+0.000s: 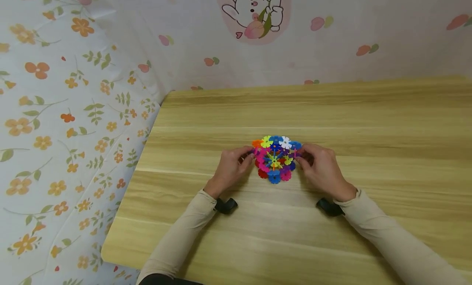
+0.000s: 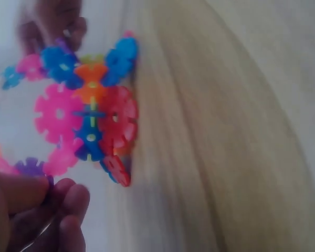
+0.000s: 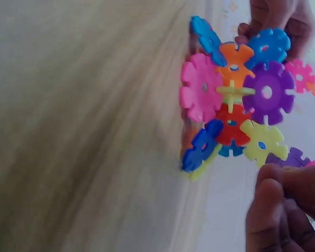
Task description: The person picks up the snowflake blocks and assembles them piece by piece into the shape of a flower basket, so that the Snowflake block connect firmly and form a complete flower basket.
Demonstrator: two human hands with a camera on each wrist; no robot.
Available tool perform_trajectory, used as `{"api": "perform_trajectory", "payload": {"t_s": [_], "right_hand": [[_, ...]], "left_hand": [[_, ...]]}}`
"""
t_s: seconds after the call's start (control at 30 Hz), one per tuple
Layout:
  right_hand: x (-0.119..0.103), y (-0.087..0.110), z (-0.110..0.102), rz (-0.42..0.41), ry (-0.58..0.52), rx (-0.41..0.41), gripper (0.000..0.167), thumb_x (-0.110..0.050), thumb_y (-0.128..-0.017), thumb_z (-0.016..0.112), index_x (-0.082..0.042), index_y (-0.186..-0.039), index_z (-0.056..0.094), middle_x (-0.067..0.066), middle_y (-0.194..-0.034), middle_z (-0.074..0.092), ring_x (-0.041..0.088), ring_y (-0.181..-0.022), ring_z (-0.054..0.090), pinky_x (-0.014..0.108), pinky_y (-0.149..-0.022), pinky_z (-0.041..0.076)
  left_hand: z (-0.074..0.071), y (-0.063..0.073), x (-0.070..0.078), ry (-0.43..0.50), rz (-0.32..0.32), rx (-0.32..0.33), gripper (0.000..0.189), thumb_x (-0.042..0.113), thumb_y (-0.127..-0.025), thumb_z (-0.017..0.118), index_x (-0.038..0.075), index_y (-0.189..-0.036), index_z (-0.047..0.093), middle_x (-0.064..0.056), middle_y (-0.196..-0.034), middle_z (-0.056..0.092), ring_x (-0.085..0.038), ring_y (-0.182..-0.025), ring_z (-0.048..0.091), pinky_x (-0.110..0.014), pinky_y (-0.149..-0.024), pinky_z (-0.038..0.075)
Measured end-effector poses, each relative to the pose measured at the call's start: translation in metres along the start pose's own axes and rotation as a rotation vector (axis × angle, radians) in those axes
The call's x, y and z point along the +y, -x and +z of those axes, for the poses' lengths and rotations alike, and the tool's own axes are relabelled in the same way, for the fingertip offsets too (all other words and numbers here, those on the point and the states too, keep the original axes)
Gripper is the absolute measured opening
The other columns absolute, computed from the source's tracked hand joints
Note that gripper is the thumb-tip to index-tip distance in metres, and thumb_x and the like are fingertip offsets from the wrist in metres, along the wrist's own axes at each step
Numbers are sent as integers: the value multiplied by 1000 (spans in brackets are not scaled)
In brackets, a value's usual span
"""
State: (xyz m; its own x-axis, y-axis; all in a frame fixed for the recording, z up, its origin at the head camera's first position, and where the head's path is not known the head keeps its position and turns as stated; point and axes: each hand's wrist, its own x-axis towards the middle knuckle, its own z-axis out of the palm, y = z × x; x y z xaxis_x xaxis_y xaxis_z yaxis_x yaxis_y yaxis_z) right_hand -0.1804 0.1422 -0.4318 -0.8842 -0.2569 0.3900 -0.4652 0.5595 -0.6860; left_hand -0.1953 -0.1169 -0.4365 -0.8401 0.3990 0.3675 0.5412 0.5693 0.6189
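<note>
A colourful construction of interlocking plastic snowflake discs (image 1: 274, 161) stands on the wooden table between both hands. My left hand (image 1: 233, 166) pinches its left side, and in the left wrist view thumb and fingers grip a purple disc (image 2: 30, 167) beside pink ones. From the opposite side my right hand (image 1: 321, 167) pinches another purple disc (image 3: 290, 157), next to a yellow disc (image 3: 262, 144). Blue, orange, red and pink discs slot together at angles, with a ring of discs along the top. The lower discs reach down to the tabletop.
The pale wood table (image 1: 206, 236) has its left edge beside a floral cloth (image 1: 73, 154). Behind its far edge hangs a printed cloth (image 1: 324, 51) with a rabbit figure. Black wrist straps (image 1: 225, 206) sit at the sleeves.
</note>
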Motion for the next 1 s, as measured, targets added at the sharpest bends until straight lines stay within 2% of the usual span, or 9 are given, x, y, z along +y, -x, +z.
{"api": "perform_trajectory", "payload": {"t_s": [0.13, 0.23, 0.47, 0.57, 0.6, 0.73, 0.83, 1.0], "right_hand": [[4, 0, -2, 35, -22, -35, 8, 0, -81, 70, -5, -83, 64, 1, -75, 63, 11, -61, 57, 24, -51, 50], [8, 1, -3, 69, -38, -56, 8, -1, -81, 70, -7, -84, 64, 1, -75, 63, 11, -59, 57, 24, -51, 49], [22, 0, -8, 127, -71, -68, 4, -8, -85, 68, -5, -86, 65, 4, -76, 65, 15, -61, 57, 24, -50, 47], [31, -4, -13, 147, -94, -81, 4, -8, -87, 65, -4, -87, 65, 8, -76, 65, 19, -61, 59, 24, -50, 46], [35, -7, -15, 148, -89, -82, 5, -9, -88, 65, -4, -88, 66, 8, -76, 65, 20, -62, 59, 24, -50, 46], [54, -21, -21, 153, -69, -89, 6, -9, -88, 65, -3, -86, 66, 9, -75, 65, 20, -62, 59, 25, -48, 46], [70, -33, -21, 176, -56, -104, 4, -8, -87, 65, -4, -87, 67, 11, -76, 65, 20, -63, 59, 26, -48, 47], [97, -52, -15, 280, -129, -138, 9, -7, -89, 62, -1, -95, 66, 19, -85, 65, 30, -68, 61, 28, -51, 50]], "left_hand": [[1, 4, -6, 160, -150, 14, 16, 9, -89, 63, 3, -103, 66, -3, -88, 69, -8, -77, 64, -19, -65, 52], [2, 8, -9, 223, -214, 21, 15, 9, -88, 65, 4, -102, 66, -2, -87, 68, -9, -77, 65, -22, -65, 52], [10, 0, -6, 322, -208, 21, 14, 3, -88, 63, -1, -101, 65, -8, -84, 68, -19, -74, 66, -26, -64, 53], [16, -11, -9, 329, -211, 21, 13, 2, -88, 63, -1, -100, 64, -10, -84, 68, -21, -75, 67, -26, -65, 53], [22, -16, -15, 318, -209, 24, 13, 5, -88, 63, 0, -100, 65, -7, -84, 68, -17, -74, 66, -24, -64, 52], [33, -39, -25, 302, -227, 14, 13, 7, -89, 63, 1, -100, 64, -6, -85, 68, -17, -74, 66, -23, -65, 52], [43, -54, -34, 307, -266, -2, 12, 7, -90, 61, 1, -101, 64, -7, -85, 67, -19, -76, 66, -23, -63, 52], [55, -74, -49, 303, -350, -14, 13, 6, -92, 58, -1, -102, 63, -12, -87, 68, -24, -77, 67, -23, -61, 52]]}}
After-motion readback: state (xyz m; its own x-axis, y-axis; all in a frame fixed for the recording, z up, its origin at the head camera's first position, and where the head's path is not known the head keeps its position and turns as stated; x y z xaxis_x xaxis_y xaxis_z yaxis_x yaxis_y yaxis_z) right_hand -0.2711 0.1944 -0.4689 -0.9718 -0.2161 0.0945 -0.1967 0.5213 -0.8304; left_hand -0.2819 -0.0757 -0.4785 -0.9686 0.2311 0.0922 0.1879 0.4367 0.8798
